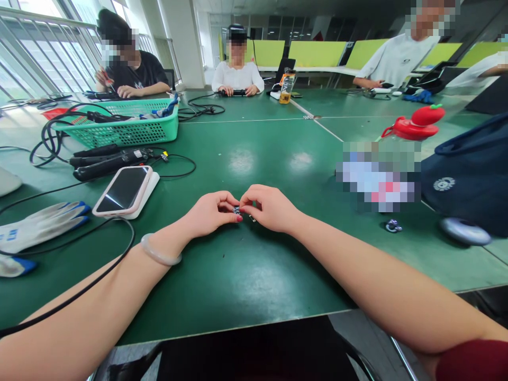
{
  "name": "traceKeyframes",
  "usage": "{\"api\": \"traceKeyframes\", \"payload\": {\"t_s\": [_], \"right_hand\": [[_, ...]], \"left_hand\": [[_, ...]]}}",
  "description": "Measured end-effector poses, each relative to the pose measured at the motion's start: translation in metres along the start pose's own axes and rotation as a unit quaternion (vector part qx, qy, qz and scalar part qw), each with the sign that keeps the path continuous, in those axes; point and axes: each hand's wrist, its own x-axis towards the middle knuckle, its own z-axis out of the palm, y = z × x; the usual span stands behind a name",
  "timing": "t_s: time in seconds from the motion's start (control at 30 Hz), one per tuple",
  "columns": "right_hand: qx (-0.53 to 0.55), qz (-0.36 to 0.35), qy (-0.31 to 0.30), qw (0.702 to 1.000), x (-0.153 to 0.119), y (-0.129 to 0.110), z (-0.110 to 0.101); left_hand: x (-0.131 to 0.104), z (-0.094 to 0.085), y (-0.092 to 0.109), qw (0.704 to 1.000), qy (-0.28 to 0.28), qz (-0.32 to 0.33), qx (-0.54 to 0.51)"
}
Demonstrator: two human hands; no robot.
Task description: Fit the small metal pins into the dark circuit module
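Head view: a small piece (pixel 236 210) sits pinched in the left hand's (pixel 208 214) fingertips, over the table (pixel 254 291); the right hand (pixel 273 207) curls against it, its exact grip hidden. Light, steady fingertips kept low should best prevent drops.

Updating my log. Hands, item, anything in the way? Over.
Left hand pinching small item, details unclear. Right hand close beside it, grip unclear. Cable crosses left forearm.

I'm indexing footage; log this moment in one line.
left hand: pinching small patterned item | right hand: beside it, hold unclear | surface: green table
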Motion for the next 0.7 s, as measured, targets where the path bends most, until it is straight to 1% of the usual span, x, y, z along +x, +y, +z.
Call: {"api": "traceKeyframes", "payload": {"t_s": [0.13, 0.3, 0.47, 0.57, 0.6, 0.63, 0.7], "right_hand": [[-0.004, 0.002, -0.005, 1.000, 0.000, 0.001, -0.002], [0.014, 0.023, -0.001, 1.000, 0.000, 0.002, -0.003], [0.028, 0.031, -0.002, 0.999, 0.001, 0.000, -0.001], [0.029, 0.052, 0.000, 0.998, 0.001, 0.001, -0.004], [0.027, 0.062, -0.012, 0.998, 0.001, 0.002, -0.006], [0.026, 0.070, -0.038, 0.997, 0.001, 0.003, -0.008], [0.026, 0.074, -0.120, 0.990, 0.000, 0.005, -0.012]], "left_hand": [[0.000, 0.000, 0.000, 1.000, 0.003, -0.006, -0.008], [0.000, 0.000, 0.000, 1.000, 0.009, -0.007, -0.010], [-0.001, 0.000, 0.000, 1.000, -0.002, 0.001, -0.004], [-0.001, 0.000, 0.001, 1.000, 0.003, -0.003, 0.000], [-0.001, 0.000, 0.001, 1.000, 0.008, -0.007, 0.001], [-0.001, 0.000, 0.001, 1.000, 0.014, -0.011, 0.002], [0.000, 0.000, 0.001, 0.999, 0.025, -0.020, 0.003]]}}
